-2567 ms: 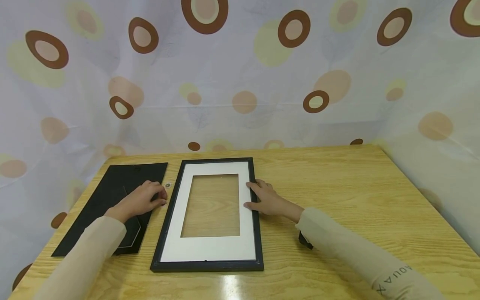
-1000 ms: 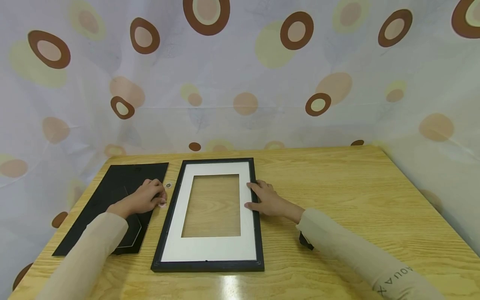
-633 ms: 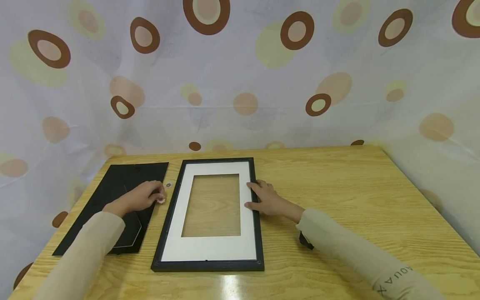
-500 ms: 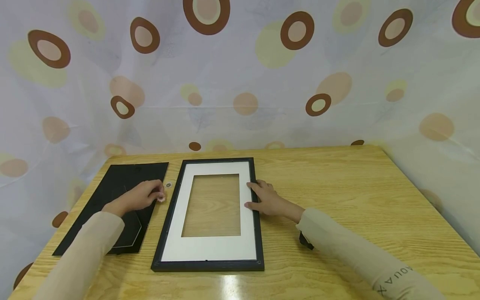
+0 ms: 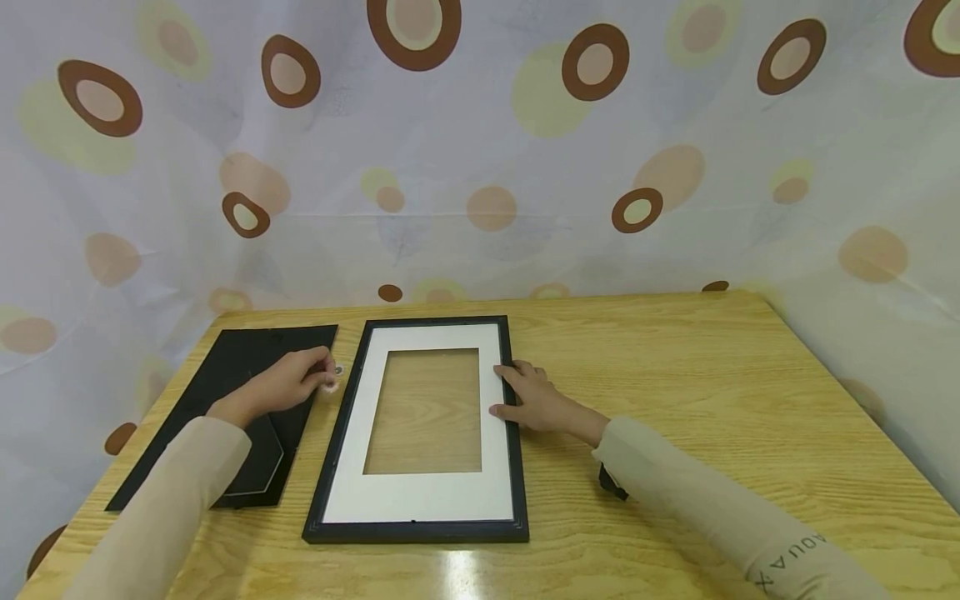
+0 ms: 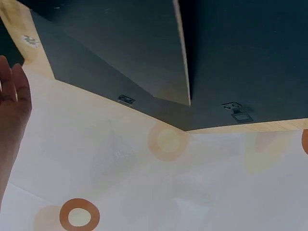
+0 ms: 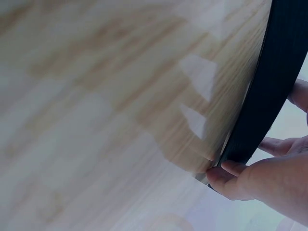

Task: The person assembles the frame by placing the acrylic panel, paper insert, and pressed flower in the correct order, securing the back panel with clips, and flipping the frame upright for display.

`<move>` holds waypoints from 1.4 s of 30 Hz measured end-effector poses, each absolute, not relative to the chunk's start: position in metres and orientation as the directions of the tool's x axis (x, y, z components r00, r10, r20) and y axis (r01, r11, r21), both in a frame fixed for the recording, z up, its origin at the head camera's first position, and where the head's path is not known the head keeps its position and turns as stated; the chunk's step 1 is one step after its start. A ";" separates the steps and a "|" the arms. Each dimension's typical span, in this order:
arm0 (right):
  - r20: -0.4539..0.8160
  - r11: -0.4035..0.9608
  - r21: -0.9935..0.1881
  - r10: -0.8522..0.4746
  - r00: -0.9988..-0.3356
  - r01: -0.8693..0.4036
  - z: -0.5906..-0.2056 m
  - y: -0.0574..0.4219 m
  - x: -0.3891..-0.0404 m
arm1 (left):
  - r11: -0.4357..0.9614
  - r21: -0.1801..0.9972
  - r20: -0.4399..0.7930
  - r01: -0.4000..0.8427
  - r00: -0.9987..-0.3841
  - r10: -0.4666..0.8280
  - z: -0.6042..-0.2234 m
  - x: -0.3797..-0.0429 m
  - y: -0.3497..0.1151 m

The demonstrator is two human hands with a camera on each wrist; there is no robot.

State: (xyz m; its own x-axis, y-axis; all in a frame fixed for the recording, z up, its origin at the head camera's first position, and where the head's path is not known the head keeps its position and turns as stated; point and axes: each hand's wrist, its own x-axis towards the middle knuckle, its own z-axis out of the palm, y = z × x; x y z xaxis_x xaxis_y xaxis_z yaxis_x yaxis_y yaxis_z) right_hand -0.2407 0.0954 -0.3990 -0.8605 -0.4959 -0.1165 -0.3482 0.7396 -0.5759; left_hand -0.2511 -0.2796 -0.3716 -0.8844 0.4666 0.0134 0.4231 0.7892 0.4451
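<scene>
My left hand (image 5: 288,382) pinches a small pale pink piece (image 5: 331,387) with scalloped edges between thumb and fingertips. It is just above the strip of table between the black backing board (image 5: 262,350) and the picture frame (image 5: 414,533). Close beyond the fingertips lies a second small round piece (image 5: 339,370), whitish with a dark centre. The frame is black with a white mat (image 5: 420,497) around a rectangular opening. My right hand (image 5: 542,402) grips its right rail, thumb and forefinger reaching over onto the mat. In the right wrist view, fingers (image 7: 226,180) curl at the rail's edge.
The backing board lies left of the frame, its stand leg (image 6: 144,53) lifted slightly in the left wrist view; small metal clips (image 6: 240,115) sit near its edge. A patterned curtain (image 5: 487,150) hangs around the wooden table (image 5: 675,375). A dark object (image 5: 611,483) shows beneath the right sleeve.
The left hand has taken hold of the pale pink piece, lifted it, and shifted away from me toward the second round piece. The right hand and frame stay in place.
</scene>
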 end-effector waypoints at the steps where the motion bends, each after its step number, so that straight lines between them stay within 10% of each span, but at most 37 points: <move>1: -0.116 0.739 -0.576 -0.496 -0.860 -0.349 -0.399 0.095 -0.241 | 0.785 0.451 0.015 0.424 -0.883 0.469 -0.371 -0.251 -0.279; 42: -0.133 0.753 -0.567 -0.485 -0.865 -0.335 -0.397 0.094 -0.241 | 0.703 0.513 0.016 0.494 -0.824 0.567 -0.381 -0.275 -0.201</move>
State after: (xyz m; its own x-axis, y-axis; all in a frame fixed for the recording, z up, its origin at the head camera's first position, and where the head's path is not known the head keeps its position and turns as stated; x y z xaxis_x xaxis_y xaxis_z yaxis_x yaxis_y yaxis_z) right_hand -0.2411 0.0940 -0.3967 -0.8646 -0.4846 -0.1327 -0.3350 0.7529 -0.5665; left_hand -0.2748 -0.2010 -0.3805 -0.8236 0.5669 0.0161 0.4936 0.7025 0.5127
